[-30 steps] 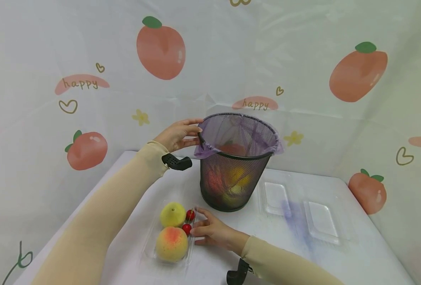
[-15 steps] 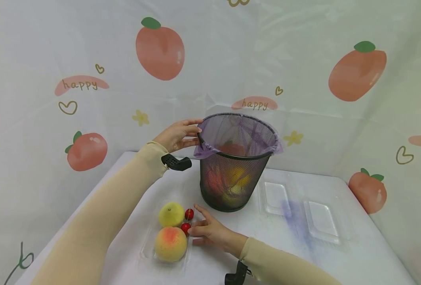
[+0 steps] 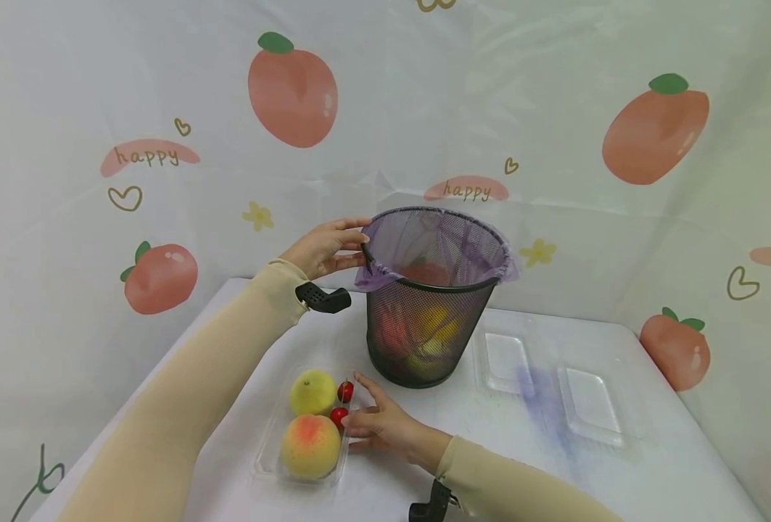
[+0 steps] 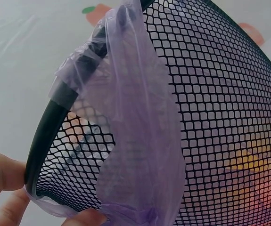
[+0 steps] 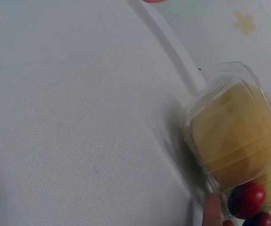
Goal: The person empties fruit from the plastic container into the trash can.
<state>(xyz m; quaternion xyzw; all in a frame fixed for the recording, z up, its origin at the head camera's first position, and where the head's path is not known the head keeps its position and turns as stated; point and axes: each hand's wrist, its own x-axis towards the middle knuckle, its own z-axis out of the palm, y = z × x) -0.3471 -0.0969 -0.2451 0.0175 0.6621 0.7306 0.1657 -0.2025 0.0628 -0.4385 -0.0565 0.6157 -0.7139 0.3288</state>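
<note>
Head view, left to right. The left hand [image 3: 325, 246] grips the rim of a black mesh bin [image 3: 424, 326] at its left side, thumb and fingers curled over the edge; the left wrist view shows fingertips [image 4: 1, 176] pressed against the rim and on the purple bag liner [image 4: 135, 155] folded over it. The bin stands upright at the back middle of the white table [image 3: 653, 464], with fruit dimly visible through the mesh.

In front of the bin, at the near left, lies a clear plastic tray [image 3: 264, 464] holding a yellow pear [image 3: 313, 391], a peach [image 3: 310, 446] and two cherries [image 3: 342, 403]. The right hand [image 3: 385, 424] rests flat on the table, fingers loosely extended, touching the tray's right edge just beside the cherries; it holds nothing. In the right wrist view a fingertip [image 5: 214, 212] meets the tray wall next to a cherry [image 5: 246, 199].

Handling, as a judgement: the tray looks thin, light and flexible, likely to buckle or slide if pinched at one corner; its long edges, or a hand under the base, offer the steadier hold. The peach and pear are round and may roll; the cherries are small and smooth, and need a fingertip pinch. The mesh bin is stiff and best held at its rim; the liner is soft and slippery.

To the right, two empty clear trays [image 3: 555, 391] lie side by side.
</note>
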